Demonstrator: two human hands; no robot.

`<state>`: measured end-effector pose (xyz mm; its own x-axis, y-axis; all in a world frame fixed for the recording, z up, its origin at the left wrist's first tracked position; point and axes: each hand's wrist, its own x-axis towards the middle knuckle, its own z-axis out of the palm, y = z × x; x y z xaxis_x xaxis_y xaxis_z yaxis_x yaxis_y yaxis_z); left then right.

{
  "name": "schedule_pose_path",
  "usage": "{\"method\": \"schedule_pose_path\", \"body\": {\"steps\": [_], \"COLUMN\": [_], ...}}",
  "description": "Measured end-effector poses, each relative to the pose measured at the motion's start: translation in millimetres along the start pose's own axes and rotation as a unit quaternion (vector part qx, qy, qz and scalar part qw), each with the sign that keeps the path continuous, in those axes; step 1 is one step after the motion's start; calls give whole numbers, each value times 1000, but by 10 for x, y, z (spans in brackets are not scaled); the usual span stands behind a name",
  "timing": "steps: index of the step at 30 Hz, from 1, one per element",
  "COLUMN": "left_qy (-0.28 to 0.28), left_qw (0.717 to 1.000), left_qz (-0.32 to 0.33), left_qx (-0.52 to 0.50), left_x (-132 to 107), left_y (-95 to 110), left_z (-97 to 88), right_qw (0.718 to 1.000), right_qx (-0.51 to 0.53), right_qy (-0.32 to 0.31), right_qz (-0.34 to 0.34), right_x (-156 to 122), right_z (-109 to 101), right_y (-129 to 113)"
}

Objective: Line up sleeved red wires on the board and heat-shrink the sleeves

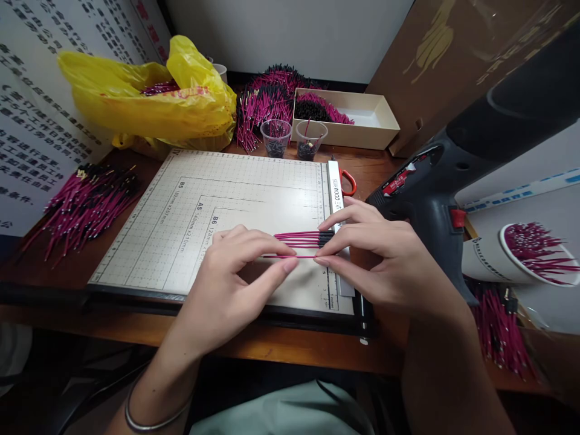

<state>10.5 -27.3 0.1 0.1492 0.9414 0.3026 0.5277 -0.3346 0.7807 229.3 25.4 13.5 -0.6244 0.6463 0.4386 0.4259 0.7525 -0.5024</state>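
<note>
A single thin magenta wire is stretched between my two hands, low over the paper cutter's board. My left hand pinches it between thumb and index finger. Its other end is pinched by my right hand, whose other fingers reach over the black ends of a row of magenta wires. Those wires lie side by side on the board, their black ends against the white strip at its right edge. Fingers hide part of the row and the wire's right tip.
A heat gun stands at right, beside a paper cup of wires. Behind the board are two plastic cups, a cardboard tray, a wire heap and a yellow bag. Another wire pile lies left. Red-handled scissors lie by the strip.
</note>
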Motion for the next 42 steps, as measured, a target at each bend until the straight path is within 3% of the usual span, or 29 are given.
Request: {"method": "schedule_pose_path", "body": {"steps": [4, 8, 17, 28, 35, 42], "left_qy": [-18, 3, 23, 1, 13, 33], "left_qw": [1000, 999, 971, 959, 957, 954], "left_qz": [14, 19, 31, 58, 57, 64], "left_qx": [20, 44, 237, 278, 284, 292], "left_x": [-4, -17, -111, -7, -15, -25], "left_y": [-2, -12, -60, -22, -16, 14], "left_z": [22, 14, -98, -16, 6, 42], "right_qw": [1000, 1000, 996, 992, 991, 991], "right_qx": [11, -2, -70, -103, -118, -96], "right_qy": [-7, -5, -6, 6, 21, 23], "right_qz": [-6, 5, 49, 68, 62, 86], "right_x": [-7, -21, -49, -62, -61, -70], "right_z": [9, 5, 60, 20, 84, 7], "right_y": [0, 10, 43, 75, 89, 94]}}
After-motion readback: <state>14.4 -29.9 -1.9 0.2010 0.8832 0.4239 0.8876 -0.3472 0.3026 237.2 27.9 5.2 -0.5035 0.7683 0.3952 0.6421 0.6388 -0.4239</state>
